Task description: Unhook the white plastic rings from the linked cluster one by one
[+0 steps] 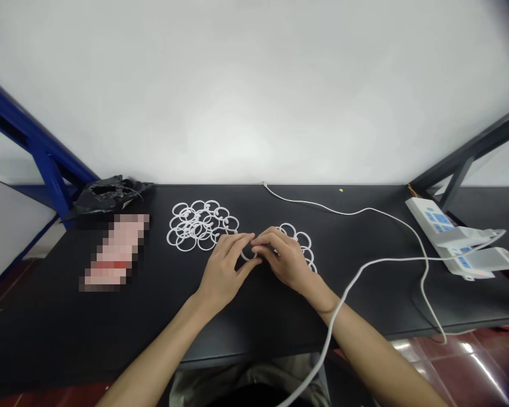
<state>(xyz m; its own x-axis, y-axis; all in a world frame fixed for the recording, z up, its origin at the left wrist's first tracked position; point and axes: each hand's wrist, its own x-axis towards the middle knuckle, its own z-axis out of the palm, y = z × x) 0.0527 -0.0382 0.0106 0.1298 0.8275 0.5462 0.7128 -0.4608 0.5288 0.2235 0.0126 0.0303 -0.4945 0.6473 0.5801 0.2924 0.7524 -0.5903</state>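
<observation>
Between my two hands is one white plastic ring (248, 258), held just above the black table. My left hand (225, 267) pinches its left side with thumb and fingers. On the other side, the fingertips of my right hand (283, 259) close on the same ring, and they hide part of it. A pile of overlapping white rings (195, 225) with small knobs lies to the left, just beyond my left hand. Several more white rings (303, 243) lie at the right, partly covered by my right hand.
A white cable (365, 265) crosses in front of my right forearm to a white power strip (432, 223) with plugged-in adapters. Black crumpled plastic (108, 194) and a pixelated pink item (121, 249) sit at the left. A white wall (254, 102) stands behind the black table (161, 294).
</observation>
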